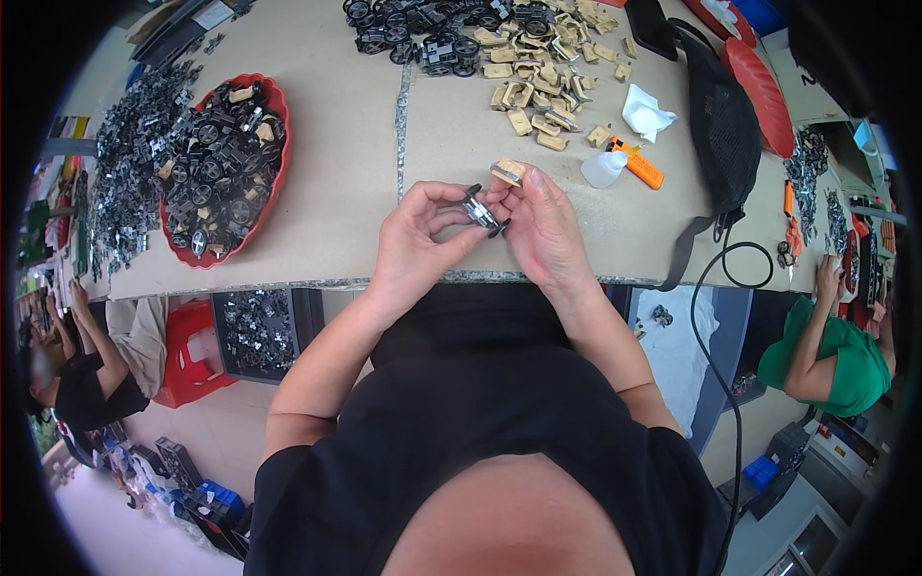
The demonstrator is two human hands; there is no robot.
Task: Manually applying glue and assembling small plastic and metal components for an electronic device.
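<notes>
Over the table's near edge, my left hand (420,235) pinches a small dark toy car chassis (482,213) with black wheels, tilted between thumb and fingers. My right hand (545,226) is close beside it, with a small tan car-body piece (507,173) held at the fingertips of the thumb and index finger. Some of my right fingers are near or touching the chassis; which one cannot be told. Beyond my hands lies a pile of similar tan pieces (547,86). To its left is a cluster of black wheeled chassis (437,48).
A red scalloped basket (279,163) full of wheeled parts stands left, beside heaped metallic parts (125,144). To the right lie a white bottle (603,169), an orange tool (642,171), crumpled tissue (646,113) and a black bag (720,134). A cable (715,355) hangs right. Other people sit at both sides.
</notes>
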